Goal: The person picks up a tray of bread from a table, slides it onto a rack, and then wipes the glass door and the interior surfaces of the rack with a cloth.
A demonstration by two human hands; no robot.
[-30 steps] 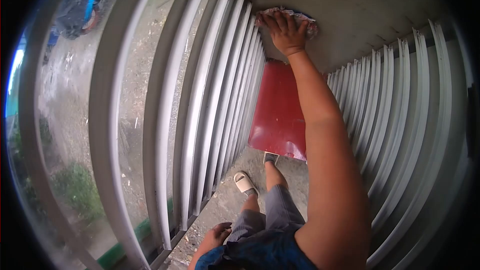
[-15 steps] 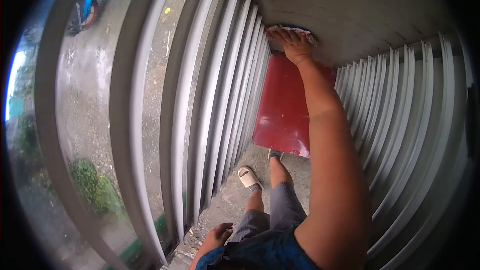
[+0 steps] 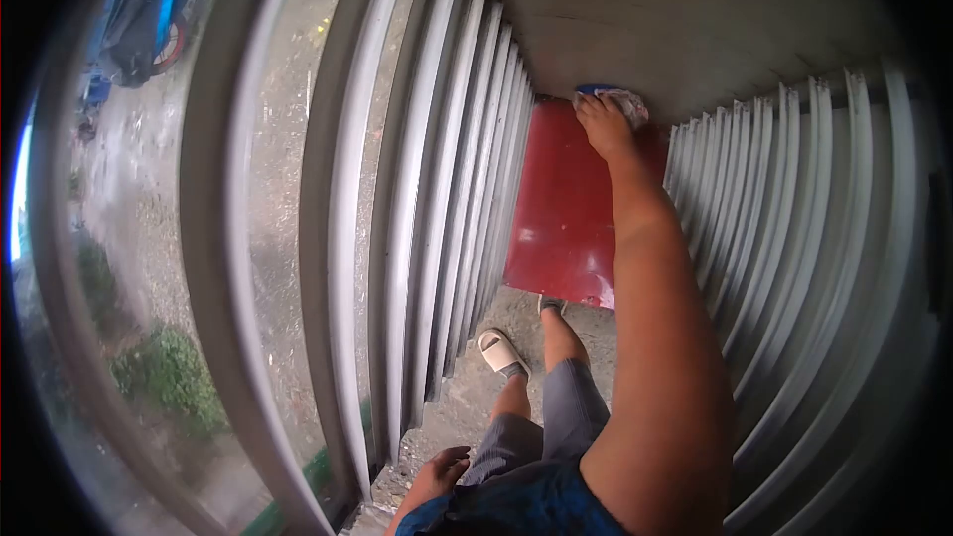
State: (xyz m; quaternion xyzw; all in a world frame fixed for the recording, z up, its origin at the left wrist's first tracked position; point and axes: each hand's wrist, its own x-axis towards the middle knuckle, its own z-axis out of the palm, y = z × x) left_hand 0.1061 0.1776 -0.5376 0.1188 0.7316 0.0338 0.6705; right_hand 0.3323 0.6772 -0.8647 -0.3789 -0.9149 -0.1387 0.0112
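With my arm stretched forward, my right hand [image 3: 604,124] presses a crumpled cloth [image 3: 631,105], white with blue and reddish parts, against the grey flat panel [image 3: 685,20]. The hand is closed over the cloth at the panel's lower edge, just above a red metal sheet [image 3: 561,203]. My left hand [image 3: 443,471] hangs low beside my grey shorts, its fingers loosely bent and apart, with nothing in it.
Rows of metal slats run along the left [image 3: 338,189] and the right [image 3: 779,238]. Through the left slats show wet ground, a green bush [image 3: 174,377] and a covered blue vehicle [image 3: 144,15]. My sandalled foot [image 3: 503,352] stands on rough ground.
My right hand and the cloth have moved right and slightly down along the panel. The view has shifted a little; my left hand still hangs low.
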